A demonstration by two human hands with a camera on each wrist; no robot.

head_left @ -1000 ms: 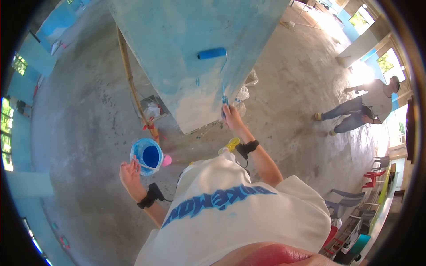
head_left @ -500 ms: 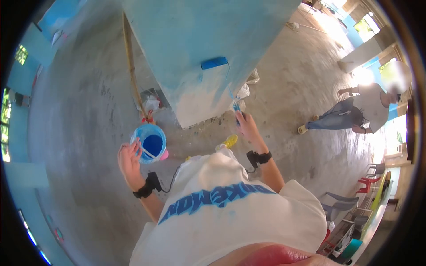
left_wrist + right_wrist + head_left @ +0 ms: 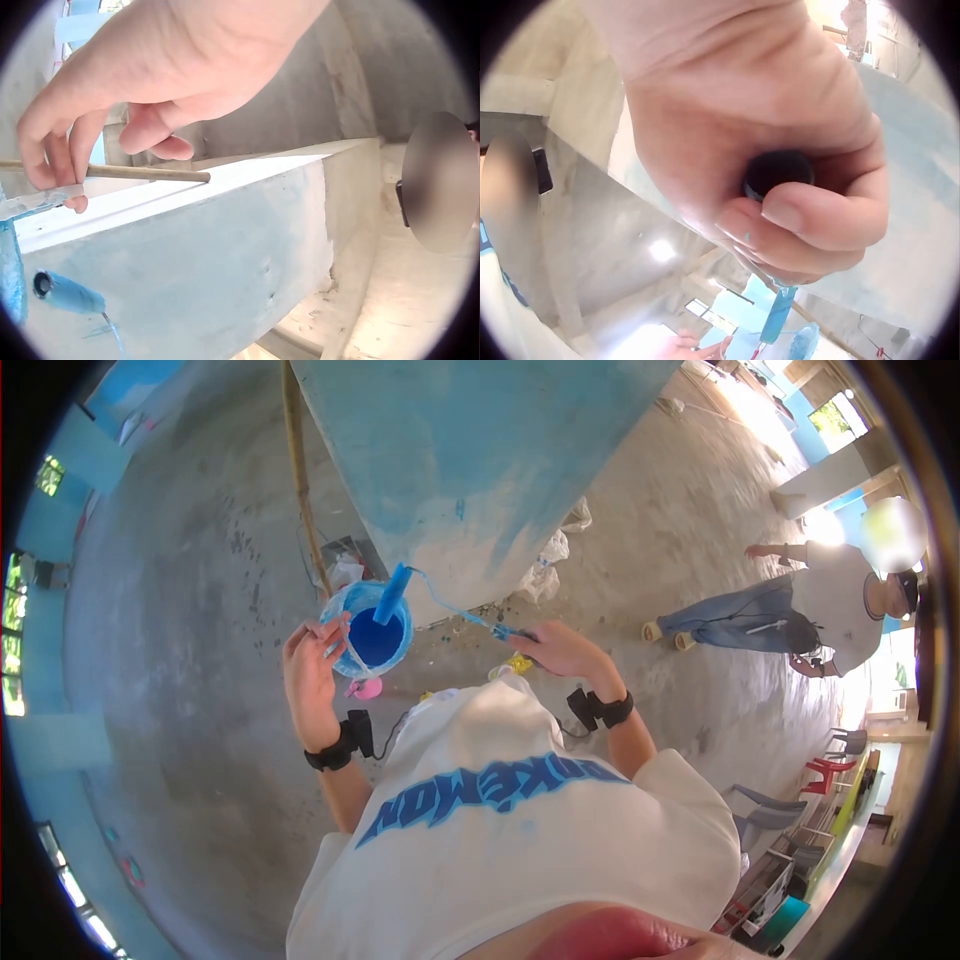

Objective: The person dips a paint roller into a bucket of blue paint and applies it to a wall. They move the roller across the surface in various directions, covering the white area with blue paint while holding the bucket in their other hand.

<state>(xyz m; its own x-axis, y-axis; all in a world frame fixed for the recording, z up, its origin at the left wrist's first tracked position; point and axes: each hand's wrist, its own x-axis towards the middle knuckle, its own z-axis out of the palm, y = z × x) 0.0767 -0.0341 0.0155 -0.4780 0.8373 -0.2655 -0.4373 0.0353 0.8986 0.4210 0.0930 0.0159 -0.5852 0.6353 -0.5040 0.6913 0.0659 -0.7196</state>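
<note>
My left hand (image 3: 312, 690) holds the pale handle of a blue-lined bucket (image 3: 352, 598) with dark blue paint (image 3: 376, 644) inside. The left wrist view shows that hand (image 3: 157, 67) with its fingertips curled over the handle strip (image 3: 41, 201). A blue roller (image 3: 393, 592) hangs tilted over the bucket, its lower end above or in the paint; which, I cannot tell. My right hand (image 3: 572, 655) grips the roller's handle, whose black end (image 3: 780, 172) shows inside the curled fingers in the right wrist view. Beyond the bucket stands a panel-like surface (image 3: 480, 450), blue with a whitish lower part.
A bamboo pole (image 3: 300, 480) leans beside the surface. Plastic bags (image 3: 542, 582) lie at its right edge, and a pink object (image 3: 368, 688) is below the bucket. At the right a person (image 3: 835, 600) stands on the concrete floor, with chairs (image 3: 770, 815) along the lower right.
The roller has come off the painted surface and moved down and left to the bucket. My right hand has lowered and turned; the left hand and bucket have risen slightly to the right.
</note>
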